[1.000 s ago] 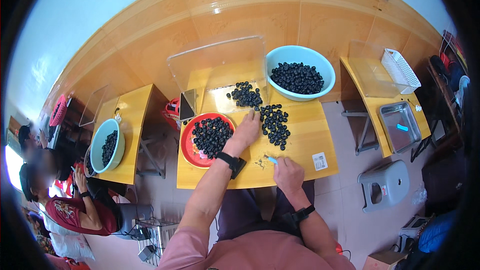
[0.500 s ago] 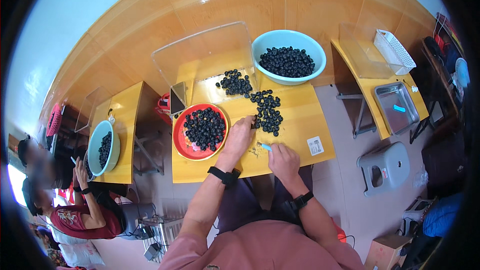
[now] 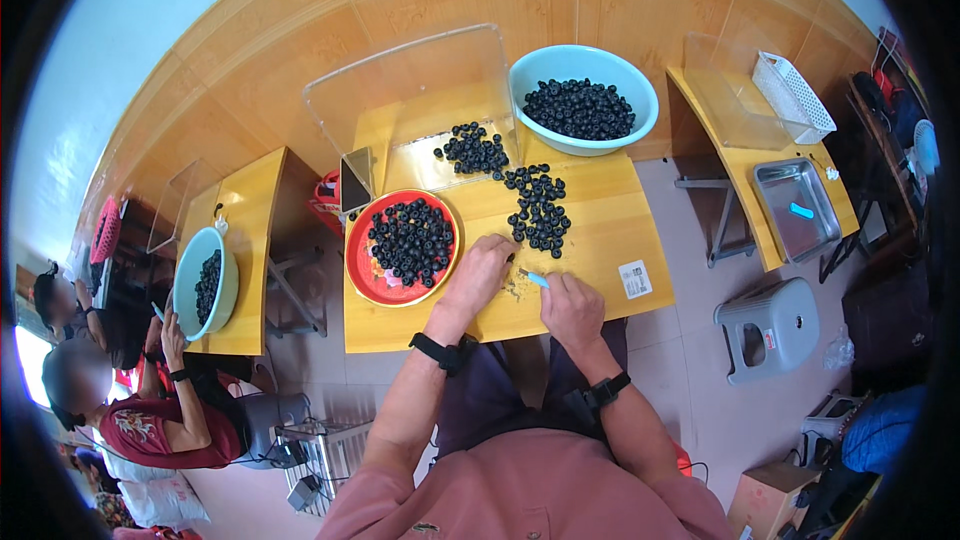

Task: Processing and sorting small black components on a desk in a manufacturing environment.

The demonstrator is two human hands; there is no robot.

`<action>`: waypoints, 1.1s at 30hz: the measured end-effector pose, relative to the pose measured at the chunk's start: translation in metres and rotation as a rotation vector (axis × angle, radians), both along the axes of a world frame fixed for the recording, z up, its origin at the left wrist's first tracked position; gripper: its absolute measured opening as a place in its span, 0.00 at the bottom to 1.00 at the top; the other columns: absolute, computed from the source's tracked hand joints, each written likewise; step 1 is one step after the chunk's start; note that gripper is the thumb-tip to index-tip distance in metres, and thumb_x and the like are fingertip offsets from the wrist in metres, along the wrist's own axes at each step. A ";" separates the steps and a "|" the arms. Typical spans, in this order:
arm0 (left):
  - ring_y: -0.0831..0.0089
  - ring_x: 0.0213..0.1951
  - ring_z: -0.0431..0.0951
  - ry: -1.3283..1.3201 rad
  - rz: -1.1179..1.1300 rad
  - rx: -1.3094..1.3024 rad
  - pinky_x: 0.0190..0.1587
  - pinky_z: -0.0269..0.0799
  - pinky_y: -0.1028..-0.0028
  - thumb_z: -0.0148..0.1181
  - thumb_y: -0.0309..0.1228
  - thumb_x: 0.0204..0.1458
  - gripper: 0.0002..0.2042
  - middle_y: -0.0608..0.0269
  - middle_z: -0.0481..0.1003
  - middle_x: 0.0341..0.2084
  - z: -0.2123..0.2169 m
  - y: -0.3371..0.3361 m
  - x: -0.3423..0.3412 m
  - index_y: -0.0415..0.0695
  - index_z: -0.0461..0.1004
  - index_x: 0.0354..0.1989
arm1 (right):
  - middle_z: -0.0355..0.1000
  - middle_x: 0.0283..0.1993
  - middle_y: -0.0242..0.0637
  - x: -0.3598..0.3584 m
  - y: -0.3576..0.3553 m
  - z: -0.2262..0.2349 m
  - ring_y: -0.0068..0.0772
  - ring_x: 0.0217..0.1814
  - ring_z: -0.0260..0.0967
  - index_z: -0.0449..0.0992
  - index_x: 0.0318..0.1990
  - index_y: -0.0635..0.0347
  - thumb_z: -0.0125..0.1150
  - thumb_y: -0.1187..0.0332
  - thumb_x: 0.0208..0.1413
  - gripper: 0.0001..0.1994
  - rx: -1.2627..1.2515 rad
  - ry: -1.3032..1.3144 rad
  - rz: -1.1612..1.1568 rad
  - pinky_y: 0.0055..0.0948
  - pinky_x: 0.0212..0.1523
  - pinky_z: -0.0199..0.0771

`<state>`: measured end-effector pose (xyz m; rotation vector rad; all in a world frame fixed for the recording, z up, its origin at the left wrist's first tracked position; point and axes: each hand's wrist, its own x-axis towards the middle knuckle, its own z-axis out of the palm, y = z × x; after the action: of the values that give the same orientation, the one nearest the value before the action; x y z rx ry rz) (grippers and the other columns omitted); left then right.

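Observation:
Pinched in my left hand [image 3: 480, 275] is a small round black piece [image 3: 510, 258], mostly covered by the fingers. Closed around a short light-blue-handled tool [image 3: 538, 280] is my right hand [image 3: 573, 310]; the tip points left toward that piece, and its exact kind is too small to tell. Pale crumbs [image 3: 516, 290] lie on the yellow table [image 3: 590, 250] below the tip. A loose pile of round black pieces [image 3: 540, 208] spreads just beyond my hands. To the left sits a red bowl [image 3: 372, 287] with a yellow rim, heaped with more black pieces.
A light-blue basin [image 3: 640, 130] of black pieces stands at the far right, beside a clear plastic screen [image 3: 410, 90]. The table bears a white label [image 3: 634, 279]. Right are a metal tray [image 3: 815, 225] and grey stool [image 3: 765, 330]. Co-workers sit left by another basin [image 3: 228, 290].
My left hand has drawn slightly nearer to me, bringing the black piece closer to the tool's tip. The right hand keeps its grip. The whole view has shifted a little.

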<state>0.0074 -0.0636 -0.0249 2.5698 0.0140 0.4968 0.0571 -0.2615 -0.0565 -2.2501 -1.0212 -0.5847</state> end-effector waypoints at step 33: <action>0.76 0.34 0.79 -0.151 0.383 -0.651 0.40 0.78 0.75 0.72 0.19 0.51 0.14 0.62 0.80 0.34 -0.030 -0.058 -0.032 0.38 0.81 0.47 | 0.66 0.25 0.36 0.000 0.000 0.003 0.38 0.27 0.73 0.72 0.30 0.54 0.64 0.68 0.57 0.06 -0.072 -0.028 0.063 0.39 0.27 0.73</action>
<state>-0.0242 -0.1213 -0.0550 1.8851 0.5333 0.6910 0.0568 -0.2613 -0.0531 -2.2685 -1.1388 -0.5619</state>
